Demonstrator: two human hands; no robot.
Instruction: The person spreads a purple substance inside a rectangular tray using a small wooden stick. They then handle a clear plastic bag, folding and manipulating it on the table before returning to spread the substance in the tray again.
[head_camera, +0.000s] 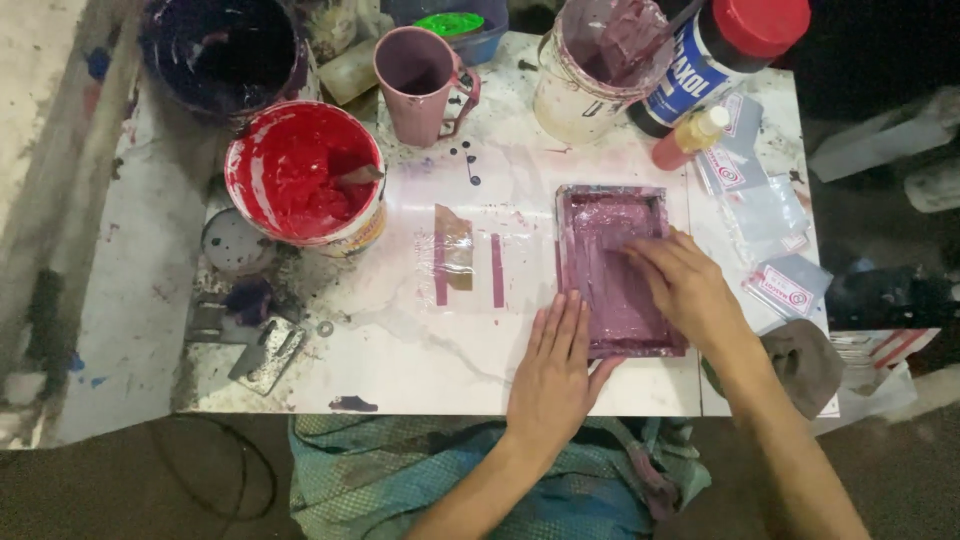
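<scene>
At the bottom centre of the frame a teal patterned cloth (400, 470) covers the person's lap, and both forearms rise from it toward the white, paint-spattered table (420, 360). The left hand (553, 365) lies flat, palm down, fingers straight and close together, its fingertips touching the lower left corner of a rectangular purple-stained screen frame (618, 268) that sits right of centre. The right hand (685, 283) reaches in from the lower right and rests inside the frame, fingers extended and pressed together against the purple mesh; whether it grips anything under the fingers cannot be told. So the frame lies between the two hands, held at its near edge by the left and pressed in its middle by the right. Just left of the frame is a clear plastic sheet (455, 262) with two purple stripes. To the right lie small clear packets (765, 215). Further up, at upper left, stands a red paint bucket (303, 172), then a pink mug (418, 80), a whitish tub (590, 80) of purple paint and a dark purple bucket (225, 50).
</scene>
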